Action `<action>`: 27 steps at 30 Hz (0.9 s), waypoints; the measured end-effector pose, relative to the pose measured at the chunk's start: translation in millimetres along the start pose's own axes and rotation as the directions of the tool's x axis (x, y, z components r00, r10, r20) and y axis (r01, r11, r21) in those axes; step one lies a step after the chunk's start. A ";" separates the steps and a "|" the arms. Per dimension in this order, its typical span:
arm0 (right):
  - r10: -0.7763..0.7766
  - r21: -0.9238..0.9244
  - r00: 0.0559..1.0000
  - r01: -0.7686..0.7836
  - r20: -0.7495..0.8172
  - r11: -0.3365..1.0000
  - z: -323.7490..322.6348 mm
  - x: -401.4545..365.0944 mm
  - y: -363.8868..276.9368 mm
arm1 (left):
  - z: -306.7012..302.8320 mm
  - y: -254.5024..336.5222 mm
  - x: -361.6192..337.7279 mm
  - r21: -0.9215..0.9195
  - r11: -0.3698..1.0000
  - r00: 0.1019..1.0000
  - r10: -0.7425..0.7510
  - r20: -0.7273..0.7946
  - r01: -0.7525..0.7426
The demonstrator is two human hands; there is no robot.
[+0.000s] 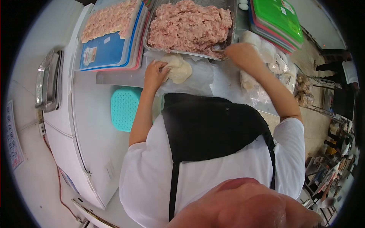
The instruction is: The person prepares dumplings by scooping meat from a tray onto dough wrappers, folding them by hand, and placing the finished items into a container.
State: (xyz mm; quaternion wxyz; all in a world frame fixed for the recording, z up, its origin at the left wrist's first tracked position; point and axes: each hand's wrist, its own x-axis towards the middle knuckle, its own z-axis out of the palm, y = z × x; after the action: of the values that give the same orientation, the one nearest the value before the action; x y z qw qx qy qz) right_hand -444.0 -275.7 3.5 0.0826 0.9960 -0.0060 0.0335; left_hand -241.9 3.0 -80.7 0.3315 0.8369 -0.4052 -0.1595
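Note:
My left hand has its fingers curled at the left edge of a small pile of pale, round dough wrappers, pinching a wrapper there. The pile lies on a plastic sheet at the front of the metal table. Behind it stands a metal tray heaped with pink minced meat. My right hand is at the tray's front right corner; its fingers are blurred and partly hidden, so their grip does not show.
Stacked lidded boxes with rows of dumplings on top stand at left. Green-lidded boxes are at back right, near bagged wrappers. A turquoise plastic stool sits below the table. A white freezer is at left.

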 end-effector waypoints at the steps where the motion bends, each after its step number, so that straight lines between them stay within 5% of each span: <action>1: 0.003 0.039 1.000 -0.001 -0.029 0.999 -13.3 1.0 11.7 | -0.1 -0.7 -1.7 -0.034 0.999 1.000 0.013 -0.025 -0.013; 2: 0.093 -0.100 0.985 -0.079 0.148 0.992 -35.3 7.2 15.0 | -0.7 -2.2 -2.0 -0.068 0.997 0.998 0.026 -0.054 -0.030; 6: -0.025 -0.026 0.996 0.027 0.087 0.999 -7.5 -0.7 -8.0 | -8.1 -1.6 -2.2 -0.187 0.981 0.993 0.032 -0.114 -0.053; 9: 0.062 0.133 0.998 -0.065 0.029 0.989 4.7 -1.0 -22.9 | -20.1 3.9 1.4 -0.317 0.948 0.995 -0.007 -0.095 -0.024; 10: 0.164 0.191 0.970 -0.198 0.180 0.961 11.8 0.5 -19.2 | -27.4 18.0 1.1 -0.317 0.949 0.999 -0.008 -0.053 -0.009; 13: 0.295 0.305 0.924 -0.362 0.244 0.881 8.6 -6.5 -13.9 | -34.8 44.0 4.7 -0.341 0.940 0.998 0.027 0.058 -0.006; 16: 0.285 0.698 0.916 -0.401 0.283 0.593 14.4 -9.4 -8.4 | -34.1 38.9 26.1 -0.376 0.922 0.989 0.127 0.077 -0.089; 18: 0.402 0.792 0.895 -0.385 0.195 0.473 10.5 -4.6 -11.9 | -38.6 40.1 41.7 -0.341 0.931 0.986 0.157 0.051 -0.130; 21: 0.547 0.915 0.825 -0.320 0.142 0.246 -9.6 17.2 -21.4 | -20.9 26.0 86.3 -0.381 0.889 0.963 0.196 -0.186 -0.255; 23: 0.596 0.962 0.790 -0.251 0.142 0.104 -21.0 37.8 -30.9 | -23.7 56.4 102.8 -0.945 0.326 0.999 0.036 -0.014 -0.025; 24: 0.606 0.976 0.782 -0.215 0.145 0.043 -25.2 48.6 -37.7 | -28.5 75.9 109.1 -0.991 -0.072 0.993 0.021 0.114 0.115; 25: 0.616 0.984 0.774 -0.175 0.148 -0.016 -26.8 55.6 -40.8 | -36.3 94.8 113.0 -0.972 -0.197 0.991 -0.008 0.132 0.128; 27: 0.548 0.908 0.836 -0.210 -0.025 0.362 -0.6 64.3 -35.7 | -51.3 120.3 116.9 -0.890 -0.436 0.982 -0.063 0.180 0.135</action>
State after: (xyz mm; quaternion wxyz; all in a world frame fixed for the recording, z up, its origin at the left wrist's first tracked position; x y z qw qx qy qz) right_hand -379.2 -240.8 2.7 -0.4521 0.8409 -0.2076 0.2130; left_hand -210.7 -121.2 39.2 0.8571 0.1995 -0.0098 -0.4749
